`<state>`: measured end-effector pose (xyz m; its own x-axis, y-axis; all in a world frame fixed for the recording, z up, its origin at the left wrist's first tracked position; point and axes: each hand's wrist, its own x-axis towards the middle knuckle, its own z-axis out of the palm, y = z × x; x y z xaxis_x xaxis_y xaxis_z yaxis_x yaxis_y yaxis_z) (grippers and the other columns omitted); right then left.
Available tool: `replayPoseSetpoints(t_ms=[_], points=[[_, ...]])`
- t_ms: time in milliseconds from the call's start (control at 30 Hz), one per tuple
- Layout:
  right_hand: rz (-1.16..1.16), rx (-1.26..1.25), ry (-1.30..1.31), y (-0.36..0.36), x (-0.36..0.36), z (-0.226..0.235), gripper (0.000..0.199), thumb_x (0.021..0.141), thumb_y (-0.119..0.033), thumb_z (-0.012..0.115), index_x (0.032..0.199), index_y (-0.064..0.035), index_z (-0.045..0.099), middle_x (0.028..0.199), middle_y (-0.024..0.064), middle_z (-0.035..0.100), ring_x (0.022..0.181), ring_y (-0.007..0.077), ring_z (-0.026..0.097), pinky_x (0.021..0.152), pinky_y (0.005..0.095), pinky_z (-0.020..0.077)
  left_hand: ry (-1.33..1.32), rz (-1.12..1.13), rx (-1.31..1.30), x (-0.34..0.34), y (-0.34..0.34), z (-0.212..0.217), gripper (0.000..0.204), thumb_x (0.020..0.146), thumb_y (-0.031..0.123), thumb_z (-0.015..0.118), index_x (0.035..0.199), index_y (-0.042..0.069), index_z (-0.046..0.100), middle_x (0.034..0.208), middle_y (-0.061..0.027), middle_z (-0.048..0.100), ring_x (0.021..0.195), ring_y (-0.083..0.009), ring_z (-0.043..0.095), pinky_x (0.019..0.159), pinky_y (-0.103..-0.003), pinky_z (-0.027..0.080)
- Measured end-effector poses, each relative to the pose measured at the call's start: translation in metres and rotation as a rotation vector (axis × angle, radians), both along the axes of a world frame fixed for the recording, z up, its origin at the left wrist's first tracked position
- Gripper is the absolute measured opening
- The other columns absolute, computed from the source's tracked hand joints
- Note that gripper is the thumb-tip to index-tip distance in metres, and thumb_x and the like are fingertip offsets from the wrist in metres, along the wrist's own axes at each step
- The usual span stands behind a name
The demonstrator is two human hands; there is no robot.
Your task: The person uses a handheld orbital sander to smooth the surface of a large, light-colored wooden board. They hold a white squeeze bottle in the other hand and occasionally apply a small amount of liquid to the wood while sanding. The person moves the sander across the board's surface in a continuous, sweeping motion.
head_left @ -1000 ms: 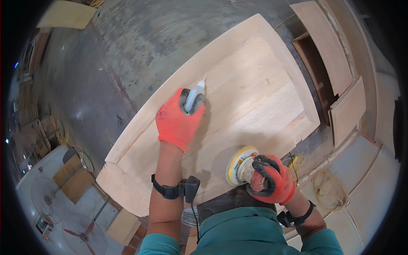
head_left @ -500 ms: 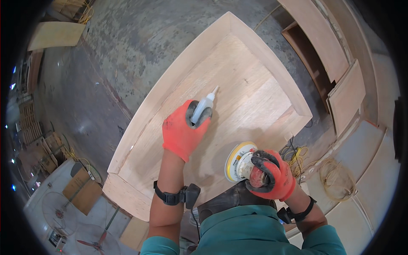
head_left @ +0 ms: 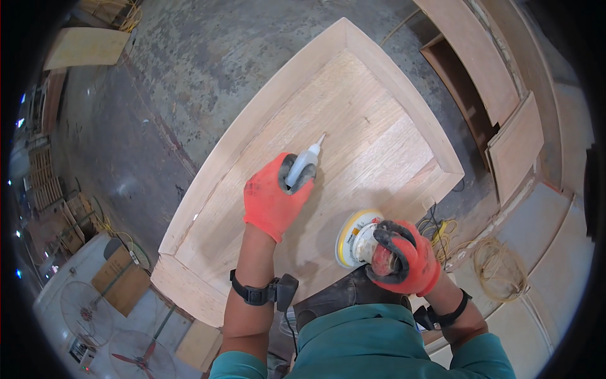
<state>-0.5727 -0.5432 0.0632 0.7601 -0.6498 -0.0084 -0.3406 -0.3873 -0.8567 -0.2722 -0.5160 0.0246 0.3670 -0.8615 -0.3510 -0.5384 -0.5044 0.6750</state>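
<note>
In a red glove with dark fingertips, my left hand (head_left: pixel 276 194) is wrapped round a translucent squeeze bottle (head_left: pixel 300 167). The bottle's thin nozzle points away from me, over the bare wooden panel (head_left: pixel 372 120) with raised wooden borders. My right hand (head_left: pixel 407 256), gloved the same way, grips a round orbital sander (head_left: pixel 360 243) by its body. The sander is tilted near the panel's close edge, its white and yellow disc facing left. Whether its pad touches the wood, I cannot tell. Dark straps circle both my wrists.
Flat wooden boards (head_left: pixel 514 142) and an open wooden box (head_left: pixel 457 82) stand at the right. Coiled hose (head_left: pixel 500 268) and yellow cable (head_left: pixel 445 234) lie lower right. Two fans (head_left: pixel 142 357) stand at the lower left, near a brown cardboard sheet (head_left: pixel 121 278). Grey concrete floor (head_left: pixel 183 69) surrounds the panel.
My left hand and the squeeze bottle have shifted slightly right and toward me. The sander stays in my right hand, nearly unmoved.
</note>
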Motion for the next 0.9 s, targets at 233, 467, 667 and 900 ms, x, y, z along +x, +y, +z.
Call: replayPoseSetpoints(t_ms=[233, 467, 667, 900], points=[[-0.097, -0.223, 0.179, -0.046, 0.046, -0.006, 0.072, 0.075, -0.017, 0.085, 0.141, -0.0100, 0.057, 0.131, 0.0190, 0.059, 0.102, 0.0389, 0.071, 0.074, 0.0435, 0.0614, 0.223, 0.358, -0.099, 0.011, 0.025, 0.004, 0.029, 0.083, 0.016, 0.077, 0.110, 0.007, 0.070, 0.084, -0.0090, 0.068, 0.073, -0.0210, 0.065, 0.072, -0.032, 0.053], [-0.043, -0.218, 0.469, -0.102, 0.120, 0.000, 0.077, 0.081, -0.021, 0.082, 0.150, -0.0186, 0.048, 0.140, 0.0217, 0.050, 0.107, 0.0427, 0.069, 0.089, 0.0488, 0.0577, 0.630, 0.744, -0.372, 0.027, 0.084, -0.008, 0.034, 0.087, 0.004, 0.065, 0.120, -0.002, 0.062, 0.098, -0.0094, 0.066, 0.077, -0.0129, 0.060, 0.067, -0.028, 0.049], [-0.048, -0.234, 0.571, -0.098, 0.115, -0.011, 0.081, 0.082, -0.027, 0.083, 0.153, -0.0198, 0.045, 0.144, 0.0215, 0.047, 0.112, 0.0415, 0.067, 0.095, 0.0486, 0.0557, 0.572, 0.795, -0.401, 0.040, 0.131, -0.018, 0.032, 0.088, 0.007, 0.065, 0.119, -0.001, 0.064, 0.095, -0.0066, 0.065, 0.077, -0.0107, 0.057, 0.066, -0.026, 0.046], [-0.069, -0.252, 0.627, -0.094, 0.117, -0.006, 0.083, 0.082, -0.027, 0.083, 0.154, -0.0210, 0.042, 0.143, 0.0212, 0.047, 0.112, 0.0439, 0.066, 0.097, 0.0495, 0.0555, 0.574, 0.846, -0.371, 0.040, 0.158, -0.019, 0.033, 0.088, 0.011, 0.065, 0.118, 0.000, 0.065, 0.095, -0.0036, 0.065, 0.076, -0.0099, 0.054, 0.067, -0.026, 0.046]])
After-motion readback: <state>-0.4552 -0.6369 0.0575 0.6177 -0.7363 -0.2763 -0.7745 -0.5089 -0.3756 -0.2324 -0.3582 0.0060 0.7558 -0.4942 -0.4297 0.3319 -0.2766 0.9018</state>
